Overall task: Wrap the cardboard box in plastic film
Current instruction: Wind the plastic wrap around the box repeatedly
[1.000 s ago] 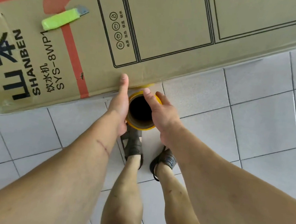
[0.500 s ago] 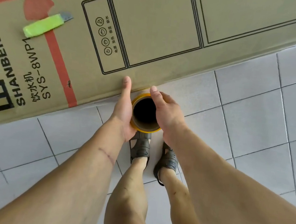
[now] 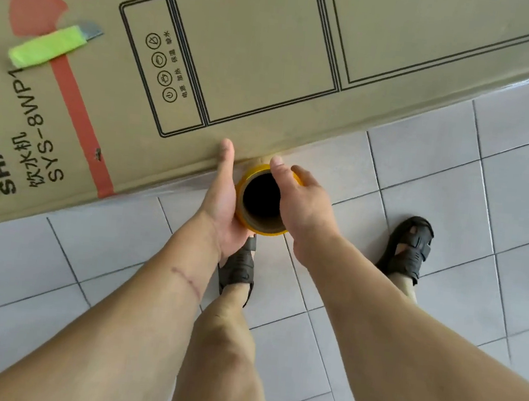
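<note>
A large brown cardboard box (image 3: 271, 64) with black line drawings and red ribbon print lies on its side across the top of the view. Right at its near edge stands a roll of plastic film (image 3: 258, 227) on end, with a yellow rim and a dark hollow core. My left hand (image 3: 220, 202) holds the roll's left side, thumb pointing up against the box edge. My right hand (image 3: 302, 201) grips the right side, thumb over the rim. A glossy film layer shows along the box's lower edge.
A lime-green utility knife (image 3: 49, 47) lies on top of the box at the left. The floor (image 3: 453, 194) is pale grey tile. My feet in dark sandals stand below the roll (image 3: 237, 271) and out to the right (image 3: 410, 248).
The roll and both hands have slid rightward along the box edge. My right foot has stepped out to the right. The knife has not moved on the box.
</note>
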Available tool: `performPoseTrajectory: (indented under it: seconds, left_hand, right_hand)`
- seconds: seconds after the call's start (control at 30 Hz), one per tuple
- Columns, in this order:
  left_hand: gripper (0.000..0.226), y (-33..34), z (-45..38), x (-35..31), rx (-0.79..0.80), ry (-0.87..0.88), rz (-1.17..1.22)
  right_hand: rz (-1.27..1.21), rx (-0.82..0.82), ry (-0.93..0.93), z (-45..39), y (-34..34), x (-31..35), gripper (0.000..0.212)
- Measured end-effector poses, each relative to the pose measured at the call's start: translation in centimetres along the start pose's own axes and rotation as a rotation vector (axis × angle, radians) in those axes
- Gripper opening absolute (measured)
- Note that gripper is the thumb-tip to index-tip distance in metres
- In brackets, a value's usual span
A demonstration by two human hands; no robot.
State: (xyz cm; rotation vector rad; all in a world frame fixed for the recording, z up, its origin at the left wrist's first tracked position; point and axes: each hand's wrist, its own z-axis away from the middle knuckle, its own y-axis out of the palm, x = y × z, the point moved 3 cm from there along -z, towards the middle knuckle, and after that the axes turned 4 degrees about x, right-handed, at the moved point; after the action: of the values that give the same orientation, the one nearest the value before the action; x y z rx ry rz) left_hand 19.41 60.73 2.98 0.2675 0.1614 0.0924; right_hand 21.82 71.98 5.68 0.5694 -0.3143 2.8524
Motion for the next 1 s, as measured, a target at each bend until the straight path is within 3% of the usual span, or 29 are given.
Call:
performPoseTrajectory:
  seconds: [0.07,0.23,0.33,0.47,0.6,0.67,0.73,0.87,1.0]
  left_hand:
    - [0.113,0.7,-0.2,0.4,0.026,0.005,0.008]
    - [0.077,2.2,-0.7,-0.8,-0.209,0.07,-0.158]
    - [0.09,2.8,-0.6,-0.6,-0.099,0.053,-0.075]
    - [0.113,3.6,-0.7,1.4,-0.018,0.032,0.006]
    - [0.094,3.9,-0.9,1.2,-0.21,0.077,-0.125]
    - [0.086,4.4,-1.0,0.6,-0.22,0.076,-0.129]
    - [0.089,5.0,-0.9,0.3,-0.157,0.07,-0.076]
    - [0.116,6.5,-1.2,1.9,-0.025,0.04,0.108]
    - [0.099,7.3,-1.0,2.2,-0.208,0.039,-0.065]
  right_hand:
    - [0.063,-0.038,-0.042,-0.4,-1.2,0.8,0.071]
    - [-0.147,0.037,0.05,-0.4,-1.5,0.6,0.06]
    - [-0.158,0.047,0.057,-0.5,-1.6,0.6,0.058]
    - [0.109,0.011,-0.054,-1.2,-3.7,1.6,0.064]
    - [0.044,0.053,0.004,-1.5,-4.4,1.0,0.073]
    - [-0.046,0.114,0.067,-1.6,-4.3,0.3,0.068]
    - [-0.05,0.13,0.058,-1.6,-4.6,0.5,0.064]
    - [0.243,0.073,-0.092,-1.9,-6.7,2.6,0.07]
    - [0.231,0.086,-0.073,-2.1,-7.7,2.5,0.078]
